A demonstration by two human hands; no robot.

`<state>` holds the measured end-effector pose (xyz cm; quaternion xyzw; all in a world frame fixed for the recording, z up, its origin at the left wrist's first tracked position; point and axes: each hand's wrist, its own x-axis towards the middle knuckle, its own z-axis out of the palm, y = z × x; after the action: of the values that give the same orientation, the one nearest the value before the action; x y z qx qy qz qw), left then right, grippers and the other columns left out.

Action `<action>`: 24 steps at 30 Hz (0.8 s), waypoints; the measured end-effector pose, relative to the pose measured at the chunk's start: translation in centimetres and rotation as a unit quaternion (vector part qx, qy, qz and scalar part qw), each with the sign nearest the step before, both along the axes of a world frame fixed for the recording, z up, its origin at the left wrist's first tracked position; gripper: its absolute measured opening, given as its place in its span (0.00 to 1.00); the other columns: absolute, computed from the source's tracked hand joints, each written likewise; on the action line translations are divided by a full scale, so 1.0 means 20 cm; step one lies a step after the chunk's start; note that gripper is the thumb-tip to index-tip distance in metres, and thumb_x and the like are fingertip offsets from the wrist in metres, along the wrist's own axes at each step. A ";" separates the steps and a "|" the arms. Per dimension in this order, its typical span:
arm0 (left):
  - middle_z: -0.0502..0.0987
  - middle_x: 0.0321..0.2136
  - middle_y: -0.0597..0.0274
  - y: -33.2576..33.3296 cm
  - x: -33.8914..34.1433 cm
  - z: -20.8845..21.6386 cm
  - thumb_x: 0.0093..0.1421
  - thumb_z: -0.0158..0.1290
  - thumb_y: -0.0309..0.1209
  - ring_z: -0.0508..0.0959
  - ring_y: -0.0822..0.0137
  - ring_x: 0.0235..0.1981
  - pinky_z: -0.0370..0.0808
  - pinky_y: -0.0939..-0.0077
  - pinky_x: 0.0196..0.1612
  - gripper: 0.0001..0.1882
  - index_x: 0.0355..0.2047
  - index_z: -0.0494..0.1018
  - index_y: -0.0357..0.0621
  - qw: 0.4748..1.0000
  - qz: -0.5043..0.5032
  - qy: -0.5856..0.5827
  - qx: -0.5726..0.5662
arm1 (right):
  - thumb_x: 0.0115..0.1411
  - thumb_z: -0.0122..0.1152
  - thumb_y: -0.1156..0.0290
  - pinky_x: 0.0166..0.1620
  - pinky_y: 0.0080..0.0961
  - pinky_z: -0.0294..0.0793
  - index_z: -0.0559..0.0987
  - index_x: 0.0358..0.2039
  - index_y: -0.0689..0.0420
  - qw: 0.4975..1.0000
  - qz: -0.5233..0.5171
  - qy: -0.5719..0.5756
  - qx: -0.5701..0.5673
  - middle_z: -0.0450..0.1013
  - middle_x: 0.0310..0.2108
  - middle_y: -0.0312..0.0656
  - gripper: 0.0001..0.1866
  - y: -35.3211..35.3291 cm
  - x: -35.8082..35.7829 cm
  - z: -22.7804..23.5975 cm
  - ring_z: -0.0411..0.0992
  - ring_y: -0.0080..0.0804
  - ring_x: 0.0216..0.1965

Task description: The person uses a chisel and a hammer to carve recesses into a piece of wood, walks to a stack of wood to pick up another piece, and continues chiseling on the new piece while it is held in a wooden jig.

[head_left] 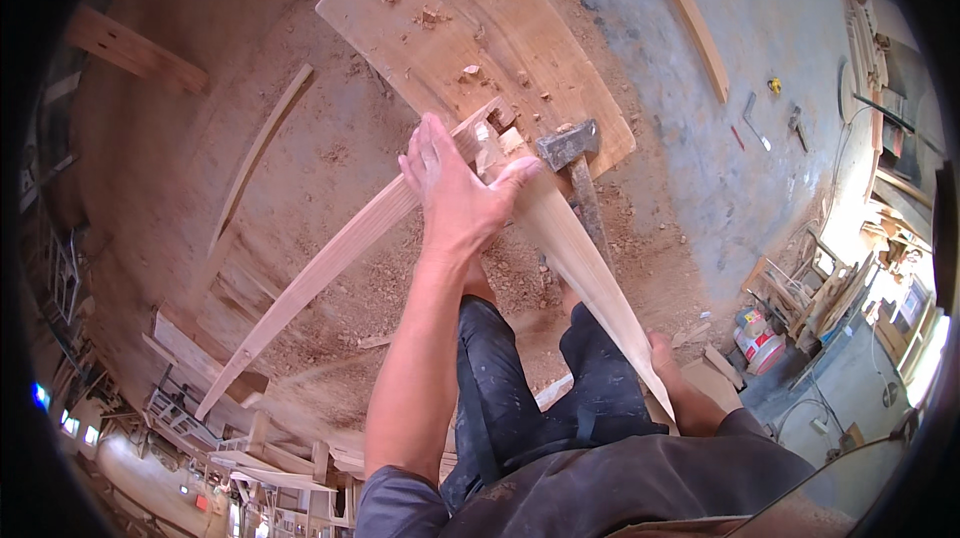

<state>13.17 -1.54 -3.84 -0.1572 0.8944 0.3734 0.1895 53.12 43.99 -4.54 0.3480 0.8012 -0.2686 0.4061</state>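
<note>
The left hand (462,200) is set wide across the corner where two pale timbers meet, its thumb lying on the right timber (565,228) and its fingers reaching over the left timber (335,250), so that it clasps both. The right hand (684,384) lies against the near end of the right timber; how far its fingers close is hidden. Both timbers taper toward their near ends. The cut ends meet over the near part of a broad wooden board (455,3); whether the joint is seated cannot be told.

Handling (judged): the pieces should be stiff, moderately light and dry to the grip, though long enough to swing; the notched ends are probably the most fragile parts. Hold is best taken close behind the joint, with a second hold toward a tapered end.

Just right of the joint is a hammer (568,144). Wood chips (432,16) litter the board. Farther right, hand tools (797,128) lie on the floor (690,153).
</note>
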 end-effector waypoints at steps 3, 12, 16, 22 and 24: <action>0.55 0.68 0.29 0.05 0.00 0.00 0.45 0.67 0.65 0.51 0.40 0.72 0.37 0.47 0.74 0.70 0.69 0.44 0.23 0.998 -0.008 -0.002 -0.064 | 0.66 0.49 0.55 0.42 0.45 0.68 0.80 0.28 0.67 0.997 0.074 0.021 0.002 0.75 0.29 0.61 0.25 -0.01 -0.02 0.04 0.73 0.55 0.34; 0.61 0.63 0.31 0.14 -0.02 -0.04 0.40 0.67 0.69 0.55 0.41 0.70 0.35 0.46 0.73 0.73 0.69 0.47 0.23 0.993 0.003 -0.029 -0.116 | 0.65 0.47 0.54 0.48 0.43 0.69 0.82 0.37 0.67 0.988 -0.110 -0.095 -0.059 0.79 0.36 0.61 0.26 -0.01 0.18 -0.11 0.77 0.49 0.42; 0.63 0.61 0.33 0.16 -0.03 -0.03 0.41 0.68 0.68 0.57 0.41 0.68 0.39 0.45 0.71 0.72 0.69 0.48 0.25 0.991 -0.022 -0.033 -0.129 | 0.65 0.47 0.54 0.45 0.43 0.69 0.82 0.37 0.68 0.994 -0.062 -0.092 -0.021 0.80 0.35 0.60 0.27 0.01 0.19 -0.13 0.77 0.49 0.40; 0.68 0.54 0.42 0.13 0.04 -0.06 0.41 0.70 0.65 0.63 0.45 0.61 0.51 0.49 0.66 0.66 0.66 0.54 0.30 0.995 -0.023 -0.019 -0.100 | 0.65 0.48 0.52 0.44 0.45 0.68 0.80 0.32 0.68 0.995 -0.049 -0.089 -0.009 0.78 0.33 0.61 0.27 0.07 0.01 -0.03 0.76 0.52 0.39; 0.69 0.51 0.45 0.15 0.04 -0.03 0.40 0.70 0.66 0.64 0.46 0.58 0.54 0.49 0.65 0.63 0.64 0.58 0.31 0.990 -0.021 -0.007 -0.137 | 0.65 0.48 0.52 0.43 0.45 0.68 0.80 0.31 0.68 0.996 -0.032 -0.082 0.003 0.77 0.32 0.62 0.28 0.12 -0.01 -0.05 0.76 0.53 0.38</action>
<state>14.00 1.56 -4.51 -0.1653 0.9389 0.2421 0.1802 52.99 46.34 -5.45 0.3955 0.7545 -0.2496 0.4605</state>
